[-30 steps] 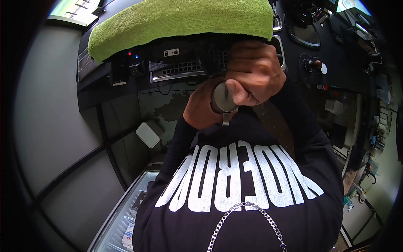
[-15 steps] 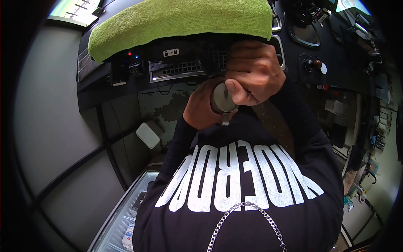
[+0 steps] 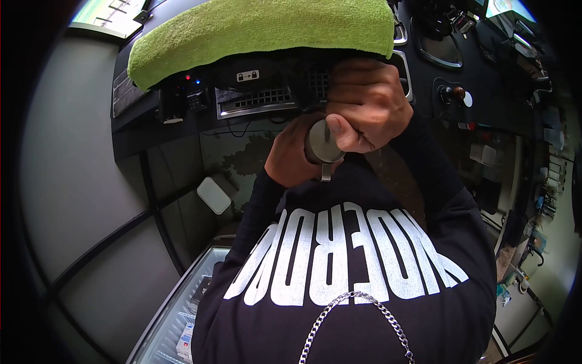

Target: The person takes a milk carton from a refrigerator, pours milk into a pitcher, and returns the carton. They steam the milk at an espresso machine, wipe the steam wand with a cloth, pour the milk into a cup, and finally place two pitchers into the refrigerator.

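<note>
Steel cup: between my two hands, mouth towards me, long axis running away.
Right hand: clenched over cup's far side, thumb on rim.
Left hand: wrapped round cup's near side.

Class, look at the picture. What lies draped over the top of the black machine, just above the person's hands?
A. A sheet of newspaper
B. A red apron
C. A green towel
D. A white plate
C: a green towel covers the top of the black machine, directly above the right hand and the left hand.
</note>
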`<state>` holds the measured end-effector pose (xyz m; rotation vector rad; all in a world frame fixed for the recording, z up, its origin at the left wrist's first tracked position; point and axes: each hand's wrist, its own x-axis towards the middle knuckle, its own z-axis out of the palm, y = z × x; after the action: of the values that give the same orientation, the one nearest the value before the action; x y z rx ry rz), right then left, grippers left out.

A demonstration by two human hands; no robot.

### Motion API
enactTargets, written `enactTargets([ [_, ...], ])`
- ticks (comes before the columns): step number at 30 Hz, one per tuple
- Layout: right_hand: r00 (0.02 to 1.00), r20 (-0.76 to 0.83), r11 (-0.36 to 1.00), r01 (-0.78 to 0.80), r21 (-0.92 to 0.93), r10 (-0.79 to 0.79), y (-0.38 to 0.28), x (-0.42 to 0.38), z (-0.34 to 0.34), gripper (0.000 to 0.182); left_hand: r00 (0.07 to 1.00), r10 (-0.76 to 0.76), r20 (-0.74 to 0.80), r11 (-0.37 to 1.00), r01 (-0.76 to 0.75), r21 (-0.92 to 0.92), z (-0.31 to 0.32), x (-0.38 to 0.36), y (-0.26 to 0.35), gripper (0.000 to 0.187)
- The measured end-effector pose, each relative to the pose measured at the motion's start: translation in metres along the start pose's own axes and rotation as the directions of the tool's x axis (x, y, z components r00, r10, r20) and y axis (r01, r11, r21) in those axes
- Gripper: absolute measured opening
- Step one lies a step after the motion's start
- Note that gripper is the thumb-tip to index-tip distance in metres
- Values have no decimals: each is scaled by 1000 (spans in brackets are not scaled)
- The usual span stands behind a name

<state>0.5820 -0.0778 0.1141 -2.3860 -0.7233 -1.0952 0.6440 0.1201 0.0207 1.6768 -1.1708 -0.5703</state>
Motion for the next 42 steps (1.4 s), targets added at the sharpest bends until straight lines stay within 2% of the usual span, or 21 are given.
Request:
enactTargets([
  [7, 1000, -14, 1000, 13, 18, -13, 1, -1, 1, 37, 1000, 14, -17, 1000, -14, 18, 0, 0, 2, 84],
  [13, 1000, -6, 1000, 12, 21, -12, 0, 1, 0, 37, 999, -35, 6, 999, 34, 12, -1, 0, 3, 83],
  [21, 1000, -5, 1000, 1, 7, -1, 0, -1, 0, 35, 999, 40, -24, 999, -40, 21, -1, 0, 1, 84],
  [42, 1000, 6, 1000, 2, 3, -2, 0, 0, -1, 34, 1000, 20, -16, 1000, -20, 1, -1, 0, 2, 84],
])
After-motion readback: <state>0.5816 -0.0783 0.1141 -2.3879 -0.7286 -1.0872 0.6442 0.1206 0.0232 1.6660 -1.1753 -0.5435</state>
